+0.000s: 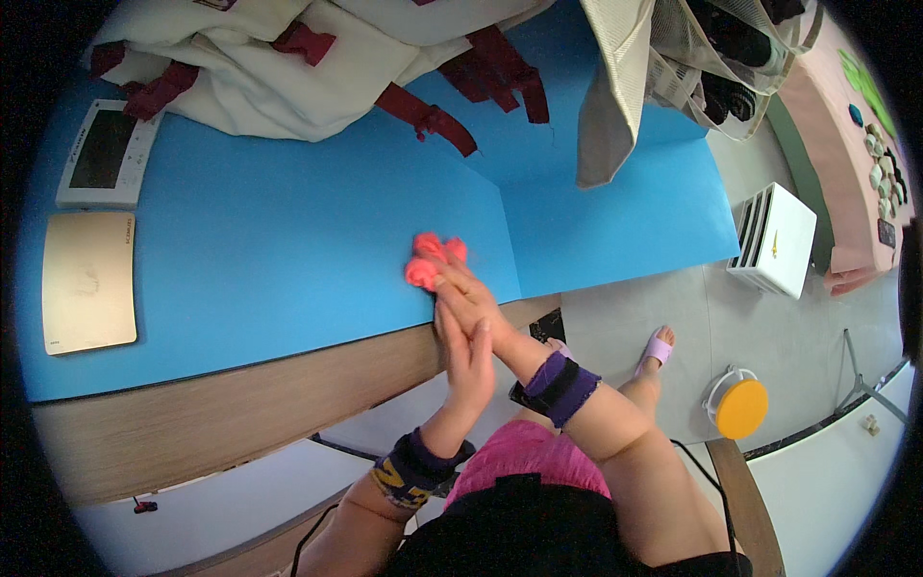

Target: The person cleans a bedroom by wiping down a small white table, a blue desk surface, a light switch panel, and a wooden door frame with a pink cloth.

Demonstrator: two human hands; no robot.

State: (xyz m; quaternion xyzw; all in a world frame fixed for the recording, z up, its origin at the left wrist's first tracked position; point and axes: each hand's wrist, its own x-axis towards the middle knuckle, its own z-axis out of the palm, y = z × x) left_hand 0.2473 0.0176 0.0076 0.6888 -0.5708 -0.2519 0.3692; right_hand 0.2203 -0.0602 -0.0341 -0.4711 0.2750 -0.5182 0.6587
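A coral-pink bunched soft item [425, 263], with several rounded lumps, is before me against a smooth blue surface [288, 223]; whether it is cloth cannot be told. My right hand [470, 297] has its fingers extended onto this bundle, which partly hides behind them. My left hand [465, 357] lies alongside, just below the right, its fingers straight and its thumb raised against the right hand's heel. Its fingertips reach close to the bundle, and whether they touch it is hidden. A purple-and-black band [562, 389] circles my right wrist, and a dark band with yellow markings [414, 469] my left.
White fabric with maroon ties [288, 79] hangs above. At left are a white panel device [144, 155] and a gold box [90, 281]. Wood trim [252, 400] borders the blue. Mesh pockets [670, 79], a white slatted unit [786, 238] and a yellow-topped stool [741, 409] stand right.
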